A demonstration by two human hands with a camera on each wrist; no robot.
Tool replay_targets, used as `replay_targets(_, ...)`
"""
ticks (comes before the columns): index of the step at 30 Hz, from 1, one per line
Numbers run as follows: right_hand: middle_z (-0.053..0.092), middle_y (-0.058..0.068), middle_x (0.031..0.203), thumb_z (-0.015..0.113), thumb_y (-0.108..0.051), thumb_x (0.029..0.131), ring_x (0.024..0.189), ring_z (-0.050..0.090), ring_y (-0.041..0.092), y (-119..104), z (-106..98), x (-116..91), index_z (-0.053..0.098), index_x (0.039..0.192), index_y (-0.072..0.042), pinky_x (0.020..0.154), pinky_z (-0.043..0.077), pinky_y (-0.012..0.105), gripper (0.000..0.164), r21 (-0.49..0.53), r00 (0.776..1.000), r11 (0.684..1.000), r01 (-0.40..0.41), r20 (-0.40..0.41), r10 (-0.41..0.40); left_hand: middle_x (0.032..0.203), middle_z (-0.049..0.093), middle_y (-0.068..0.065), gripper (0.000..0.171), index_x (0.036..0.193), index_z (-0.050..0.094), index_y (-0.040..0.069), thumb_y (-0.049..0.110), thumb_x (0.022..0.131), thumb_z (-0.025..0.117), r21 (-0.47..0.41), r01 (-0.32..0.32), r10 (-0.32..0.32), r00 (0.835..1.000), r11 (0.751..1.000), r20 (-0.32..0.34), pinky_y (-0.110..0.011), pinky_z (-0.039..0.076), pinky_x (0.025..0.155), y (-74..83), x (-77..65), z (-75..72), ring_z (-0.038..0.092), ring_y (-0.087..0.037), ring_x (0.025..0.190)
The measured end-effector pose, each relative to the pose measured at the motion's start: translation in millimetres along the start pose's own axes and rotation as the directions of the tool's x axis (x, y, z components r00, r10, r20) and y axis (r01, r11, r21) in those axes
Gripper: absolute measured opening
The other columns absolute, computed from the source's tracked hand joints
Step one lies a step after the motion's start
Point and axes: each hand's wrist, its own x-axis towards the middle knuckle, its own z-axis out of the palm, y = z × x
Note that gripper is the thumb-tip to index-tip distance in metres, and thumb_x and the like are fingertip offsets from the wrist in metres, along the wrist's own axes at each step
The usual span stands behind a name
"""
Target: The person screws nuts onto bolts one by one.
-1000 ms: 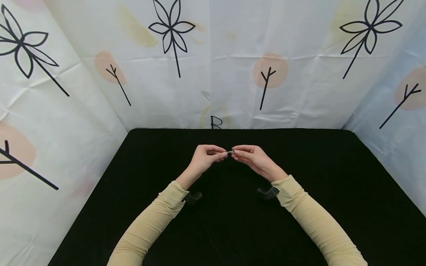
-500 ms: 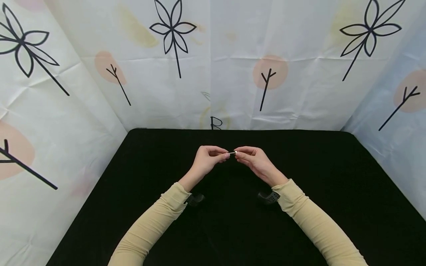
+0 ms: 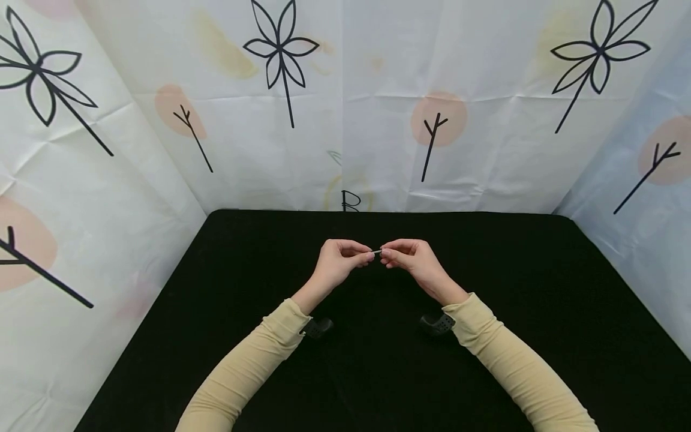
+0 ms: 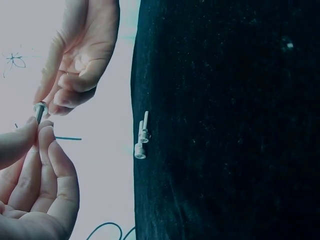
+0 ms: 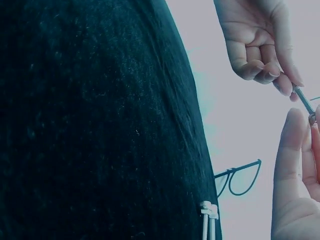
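Note:
A small threaded metal bolt (image 5: 304, 100) is held in the air between the two hands, over the black table. My left hand (image 3: 335, 264) pinches one end of it between thumb and fingertips. My right hand (image 3: 414, 264) has thumb and index fingertip around the other end, where the bolt has a wider round metal part (image 4: 40, 107). I cannot tell whether that part is a nut or the head. A short stretch of the shank shows between the fingertips in the head view. The other right fingers are loosely curled.
Two pale bolt-like pieces (image 4: 142, 137) with wider ends lie side by side on the black tablecloth (image 3: 345, 360); the hands hide them in the head view. A white curtain (image 3: 378, 120) with printed flowers and trees encloses the table's back and sides. Dark wrist cameras (image 3: 318, 327) hang under both cuffs.
Both hands have shifted slightly down in the head view, staying together on the bolt. The right fingertips have shifted at its end, and the bright tip seen half a second ago is now covered.

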Motion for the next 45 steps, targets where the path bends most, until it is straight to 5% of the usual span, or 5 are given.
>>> replay_targets(10, 0.064, 0.010, 0.086, 0.062, -0.022, 0.096, 0.073, 0.061, 0.015, -4, 2, -1, 0.054, 0.111, 0.016, 0.061, 0.054, 0.021, 0.042, -0.050, 0.999, 0.998, -0.046, -0.001, 0.046, 0.082, 0.072, -0.004, 0.012, 0.091, 0.075, 0.006, 0.017, 0.085, 0.075, 0.001, -0.016, 0.016, 1.000, 1.000, -0.001, -0.036, 0.060, 0.071, -5.7, 1.5, 3.3, 0.069, -0.018, 0.075)
replay_targets(21, 0.067, 0.018, 0.099, 0.063, -0.008, 0.093, 0.084, 0.068, 0.020, -5, -6, -4, 0.056, 0.113, 0.014, 0.078, 0.059, 0.034, 0.030, -0.013, 0.998, 1.000, 0.028, 0.065, -0.027, 0.082, 0.072, -0.004, 0.012, 0.090, 0.076, 0.006, 0.018, 0.085, 0.075, 0.003, 0.001, -0.001, 1.000, 1.000, -0.009, -0.037, 0.059, 0.072, -5.6, 3.1, 3.2, 0.069, -0.017, 0.075)
replay_targets(31, 0.064, 0.023, 0.094, 0.059, -0.022, 0.097, 0.077, 0.065, 0.020, -7, -7, -4, 0.053, 0.115, 0.015, 0.068, 0.059, 0.031, 0.041, -0.080, 0.996, 0.997, -0.011, 0.085, 0.018, 0.083, 0.072, -0.003, 0.011, 0.090, 0.076, 0.008, 0.018, 0.085, 0.075, 0.008, 0.002, -0.002, 1.000, 1.000, 0.009, -0.032, 0.059, 0.071, -4.4, 3.2, 5.9, 0.069, -0.017, 0.076)
replay_targets(37, 0.065, 0.021, 0.105, 0.061, -0.008, 0.095, 0.089, 0.067, 0.024, -6, -11, -8, 0.051, 0.121, 0.013, 0.081, 0.058, 0.038, 0.035, -0.025, 0.990, 0.997, 0.071, 0.125, -0.067, 0.084, 0.072, -0.003, 0.013, 0.091, 0.076, 0.007, 0.019, 0.085, 0.075, 0.006, 0.001, -0.001, 1.000, 1.000, 0.002, -0.032, 0.059, 0.071, -3.6, 2.7, 4.8, 0.069, -0.017, 0.076)
replay_targets(45, 0.066, 0.025, 0.098, 0.062, -0.016, 0.095, 0.083, 0.068, 0.023, -3, -10, -8, 0.057, 0.112, 0.014, 0.076, 0.059, 0.036, 0.035, -0.064, 0.997, 0.997, 0.046, 0.071, -0.041, 0.085, 0.072, -0.003, 0.016, 0.093, 0.076, 0.008, 0.023, 0.085, 0.075, 0.008, 0.008, -0.008, 1.000, 1.000, 0.011, -0.035, 0.059, 0.073, -6.3, 2.6, 7.6, 0.069, -0.017, 0.077)
